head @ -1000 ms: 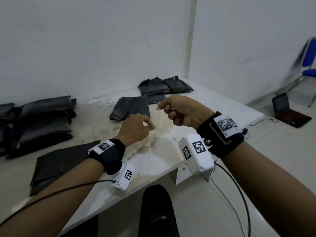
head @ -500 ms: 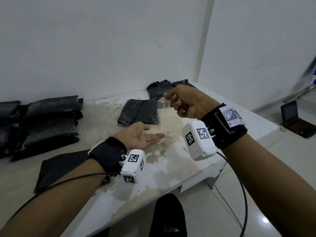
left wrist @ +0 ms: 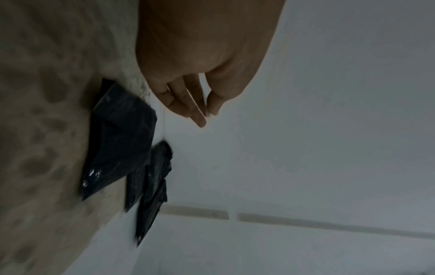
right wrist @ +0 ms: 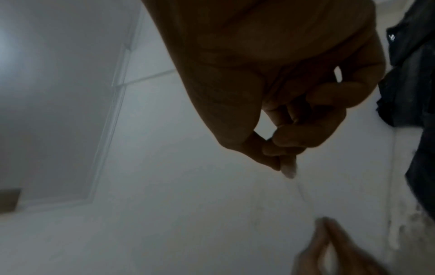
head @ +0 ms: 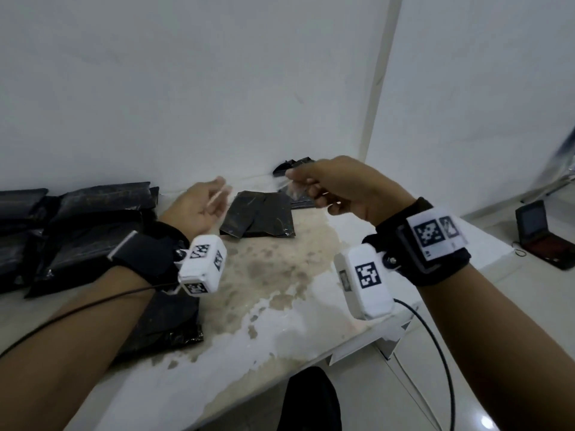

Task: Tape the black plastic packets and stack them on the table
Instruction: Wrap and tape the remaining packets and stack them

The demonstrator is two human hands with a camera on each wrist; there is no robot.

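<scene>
My right hand (head: pixel 295 178) is raised over the stained white table (head: pixel 280 309) and pinches a short strip of clear tape (head: pixel 292 190) between thumb and forefinger. The right wrist view shows the same pinch (right wrist: pixel 283 168) with the tape (right wrist: pixel 303 193) hanging from it. My left hand (head: pixel 219 194) is lifted just left of the tape, fingers (left wrist: pixel 198 111) straight and holding nothing. A flat black packet (head: pixel 261 217) lies on the table under both hands. Another black packet (head: pixel 168 321) lies partly hidden under my left forearm.
Filled black packets (head: pixel 77 225) are piled at the left against the wall. More black packets (head: pixel 292 164) lie in the far corner. A small open laptop (head: pixel 541 231) sits on the floor at the right. The table's front edge runs below my wrists.
My left hand turned palm up, then rose from low over the table to beside the tape. My right hand, still pinching the tape, lifted and moved farther from me.
</scene>
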